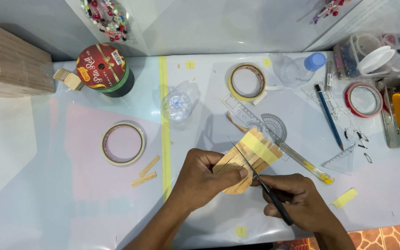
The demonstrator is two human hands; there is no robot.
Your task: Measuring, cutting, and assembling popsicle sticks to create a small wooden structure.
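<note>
view: looking down from head height onto a pale glossy table (33,194) crowded with craft supplies.
left hand: (204,178) closed around a fan of flat wooden sticks (246,162), thumb pressed on top, near the front middle of the table.
wooden sticks: bound by a strip of yellow tape (260,148) across the far end, lifted just above the table, tilted up to the right.
right hand: (295,201) curled shut around the dark handle of a thin pointed tool (260,183), just right of the left hand.
pointed tool: slim metal shaft lying across the sticks, tip reaching past their far edge.
beside the hands: clear ruler (241,113), protractor (275,126) and yellow-tipped pen (309,166) just behind the sticks.
left side: tape roll (123,143) lying flat, two loose short sticks (146,172) near it, red ribbon spool (103,69) and a stack of wooden sticks (12,60) at the far corner.
middle back: small plastic bottle (178,104), yellow tape roll (247,82).
right side: blue-capped bottle (302,68), blue pencil (328,115), red tape roll (364,99), stapler (399,118).
</note>
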